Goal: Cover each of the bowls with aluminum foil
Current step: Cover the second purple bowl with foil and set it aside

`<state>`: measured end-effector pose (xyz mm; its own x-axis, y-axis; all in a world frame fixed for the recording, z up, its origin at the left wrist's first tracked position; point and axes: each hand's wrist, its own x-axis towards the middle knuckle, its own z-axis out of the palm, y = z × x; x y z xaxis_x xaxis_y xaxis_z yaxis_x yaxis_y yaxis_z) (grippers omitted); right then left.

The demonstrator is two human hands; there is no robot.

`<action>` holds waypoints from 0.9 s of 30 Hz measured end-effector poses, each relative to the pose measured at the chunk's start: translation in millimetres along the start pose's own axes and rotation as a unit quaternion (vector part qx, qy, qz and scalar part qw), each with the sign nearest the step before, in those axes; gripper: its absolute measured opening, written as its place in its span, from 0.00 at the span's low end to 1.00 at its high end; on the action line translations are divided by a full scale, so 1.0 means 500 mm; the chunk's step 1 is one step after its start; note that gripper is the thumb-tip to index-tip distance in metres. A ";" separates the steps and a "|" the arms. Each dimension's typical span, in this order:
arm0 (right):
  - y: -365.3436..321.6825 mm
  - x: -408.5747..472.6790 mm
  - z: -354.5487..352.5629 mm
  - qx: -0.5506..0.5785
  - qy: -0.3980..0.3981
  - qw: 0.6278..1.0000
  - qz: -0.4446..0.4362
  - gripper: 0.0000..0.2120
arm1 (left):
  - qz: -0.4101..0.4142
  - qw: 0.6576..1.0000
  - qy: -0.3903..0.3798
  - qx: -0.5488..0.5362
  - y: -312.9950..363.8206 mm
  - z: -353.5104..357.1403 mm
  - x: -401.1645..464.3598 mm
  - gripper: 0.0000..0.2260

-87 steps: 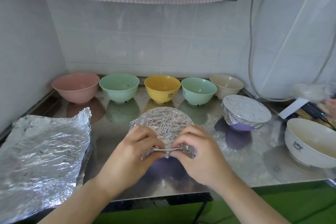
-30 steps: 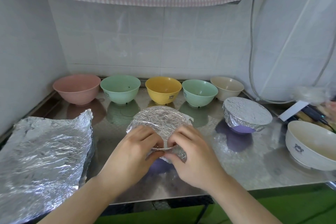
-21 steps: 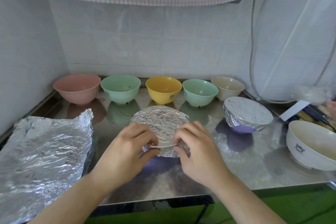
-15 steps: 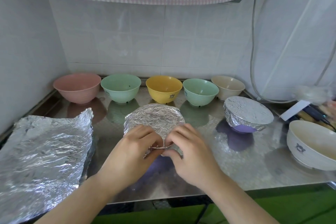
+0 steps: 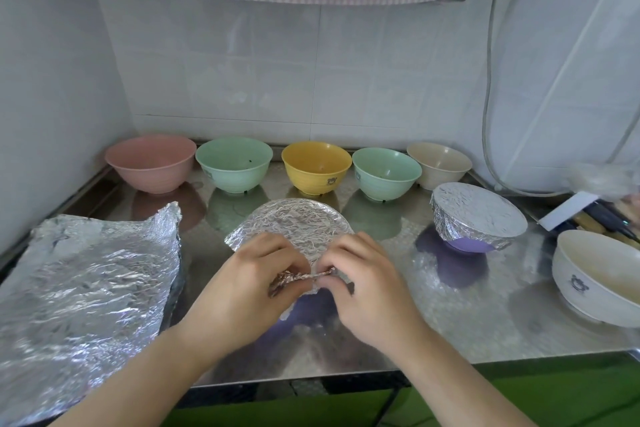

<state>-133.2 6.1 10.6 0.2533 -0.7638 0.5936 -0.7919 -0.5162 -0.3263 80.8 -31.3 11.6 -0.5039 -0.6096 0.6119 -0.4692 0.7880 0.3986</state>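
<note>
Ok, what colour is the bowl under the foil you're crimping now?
Purple; the bowl shows below the foil edge in the head view.

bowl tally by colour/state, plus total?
Pink: 1
Green: 2
Yellow: 1
Beige: 1
White: 1
Foil-covered purple: 2
Total: 8

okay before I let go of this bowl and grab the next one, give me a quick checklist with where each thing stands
1. Foil covers the top of the purple bowl: ok.
2. Near edge crimped flat: not ok, both hands, left and right, pinch a loose fold.
3. Far rim tucked: cannot tell.
4. Spare foil sheet in reach: ok.
5. Next bowl free: ok, yellow bowl sits uncovered behind.
6. First covered bowl out of the way: ok.
</note>
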 end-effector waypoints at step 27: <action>0.006 0.014 0.003 0.022 -0.019 0.999 0.014 0.08 | -0.035 0.999 -0.009 -0.004 -0.004 -0.009 -0.004 0.09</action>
<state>-133.2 -1.4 12.8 0.2538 -0.7920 0.5554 -0.7740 -0.5106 -0.3744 86.0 -31.2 12.7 -0.4822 -0.6652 0.5700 -0.4976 0.7435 0.4467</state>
